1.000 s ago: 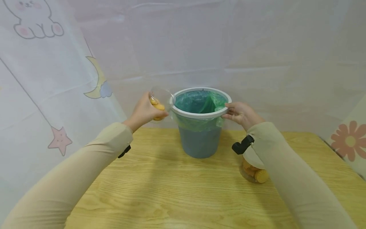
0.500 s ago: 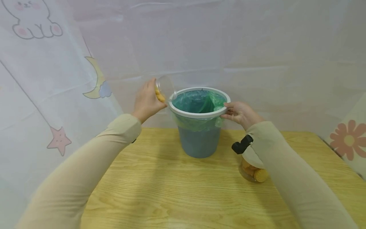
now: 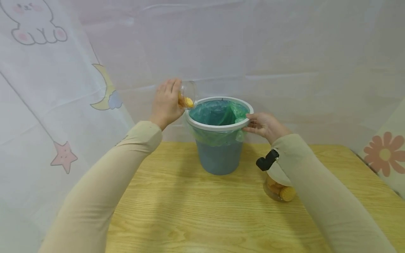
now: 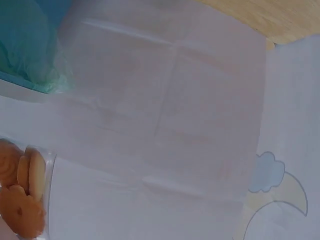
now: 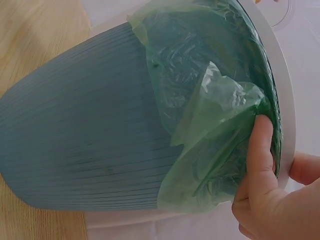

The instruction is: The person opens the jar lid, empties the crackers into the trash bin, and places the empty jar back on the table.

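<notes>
jar [image 3: 190, 89]: clear, tilts sideways at the bin [image 3: 219, 158], holds golden biscuits [image 3: 186, 102]. bin: blue, white-rimmed, stands upright with green liner [image 5: 200, 185].

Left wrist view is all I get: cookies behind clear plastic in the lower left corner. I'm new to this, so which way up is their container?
Observer: Tipped well over: the left hand holds the container with its mouth toward the bin.

Visitor: Oh! And what's the other hand up to? It isn't in my picture.

Observer: The right hand grips the bin's white rim on the right side.

Visitor: Are there more of those treats anywhere?

Observer: Yes, a second container with cookies in it sits on the table, partly hidden by the right sleeve.
</notes>
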A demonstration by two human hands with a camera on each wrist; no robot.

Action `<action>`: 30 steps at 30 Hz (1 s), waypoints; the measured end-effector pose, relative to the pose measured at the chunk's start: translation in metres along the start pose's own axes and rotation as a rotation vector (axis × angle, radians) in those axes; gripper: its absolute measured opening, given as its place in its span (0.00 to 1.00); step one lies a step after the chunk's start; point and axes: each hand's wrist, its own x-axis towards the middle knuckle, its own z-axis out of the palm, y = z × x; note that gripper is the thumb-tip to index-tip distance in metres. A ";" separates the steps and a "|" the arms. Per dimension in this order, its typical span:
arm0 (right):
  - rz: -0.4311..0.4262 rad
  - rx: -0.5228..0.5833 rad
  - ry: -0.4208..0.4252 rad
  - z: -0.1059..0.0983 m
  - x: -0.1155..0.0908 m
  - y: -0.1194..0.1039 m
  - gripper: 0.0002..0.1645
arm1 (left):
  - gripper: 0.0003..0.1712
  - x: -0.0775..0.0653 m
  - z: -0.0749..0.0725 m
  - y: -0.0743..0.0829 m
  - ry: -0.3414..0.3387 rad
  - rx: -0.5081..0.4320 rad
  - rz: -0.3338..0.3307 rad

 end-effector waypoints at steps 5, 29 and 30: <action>-0.005 -0.011 -0.015 0.000 0.000 0.000 0.41 | 0.41 0.001 0.002 -0.001 0.030 0.071 0.076; -0.010 -0.079 0.008 0.004 0.001 0.003 0.38 | 0.38 0.008 0.005 0.005 -0.011 0.202 0.135; -0.012 -0.081 0.008 0.004 0.001 0.003 0.38 | 0.38 0.008 0.005 0.005 -0.015 0.209 0.135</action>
